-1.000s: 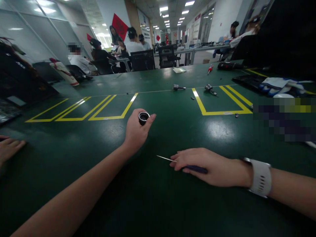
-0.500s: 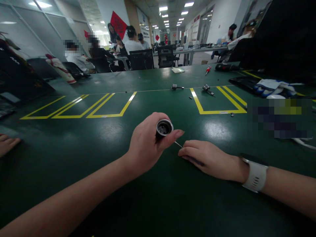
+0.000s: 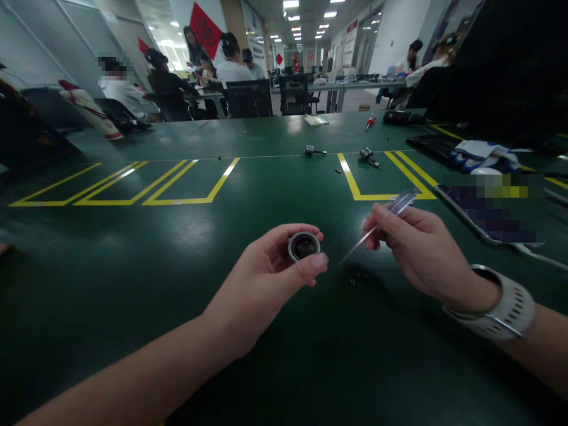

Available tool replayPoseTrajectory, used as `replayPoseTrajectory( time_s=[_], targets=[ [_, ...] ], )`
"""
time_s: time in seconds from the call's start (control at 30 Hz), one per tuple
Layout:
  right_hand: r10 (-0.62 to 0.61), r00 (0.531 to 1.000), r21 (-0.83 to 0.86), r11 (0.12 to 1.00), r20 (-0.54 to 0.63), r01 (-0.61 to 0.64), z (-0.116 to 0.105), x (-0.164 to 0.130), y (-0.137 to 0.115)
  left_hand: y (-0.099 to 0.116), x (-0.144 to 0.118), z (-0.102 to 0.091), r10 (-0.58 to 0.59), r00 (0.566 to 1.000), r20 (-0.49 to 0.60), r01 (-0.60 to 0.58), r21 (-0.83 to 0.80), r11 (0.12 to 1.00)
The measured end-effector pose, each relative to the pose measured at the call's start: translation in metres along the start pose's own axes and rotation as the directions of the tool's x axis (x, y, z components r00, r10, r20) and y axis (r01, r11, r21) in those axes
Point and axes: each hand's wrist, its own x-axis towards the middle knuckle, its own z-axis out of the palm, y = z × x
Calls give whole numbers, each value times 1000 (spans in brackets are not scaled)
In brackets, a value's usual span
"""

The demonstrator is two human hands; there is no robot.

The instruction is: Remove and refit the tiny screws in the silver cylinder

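Observation:
Held in my left hand (image 3: 266,278) is a hollow, cylindrical metal part (image 3: 304,247), its round open end tilted up toward me; the inside is dark. My right hand (image 3: 412,248) grips a screwdriver (image 3: 402,202) by its translucent purplish handle. The thin shaft slants down and left, its tip blurred and apart from the metal part. Below the shaft, several tiny nut-like pieces (image 3: 352,282) lie on the green table (image 3: 177,284).
Farther back lie two metal parts with shafts (image 3: 309,150) (image 3: 367,153), near yellow tape outlines (image 3: 177,202). A red screwdriver (image 3: 370,122) lies beyond them. On the right are a phone (image 3: 479,216) with a white cable and a white-and-blue glove (image 3: 483,154). People sit in the background.
My right hand has lifted off the table and moved right, raising the screwdriver with its handle upward. The small pieces now show. My left hand has shifted slightly lower and right with the metal part.

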Motion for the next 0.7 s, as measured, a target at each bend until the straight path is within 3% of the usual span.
replayPoseTrajectory(
  time_s=[0.1, 0.23, 0.43, 0.7],
  targets=[
    [-65, 996, -56, 996, -56, 62, -9, -11, 5, -6, -3, -3, -155, 984, 87, 167, -166, 972],
    [-150, 987, -272, 949, 48, 158, -13, -17, 7, -8, -5, -4, -238, 950, 202, 279, -209, 937],
    [-213, 966, -500, 827, 145, 257, -10, -15, 4, -9, -2, -4, -263, 945, 192, 298, -185, 936],
    [-231, 955, -602, 742, 184, 295, -5, -17, 2, -11, -4, -4, -232, 959, 163, 258, -163, 952]
  ],
)
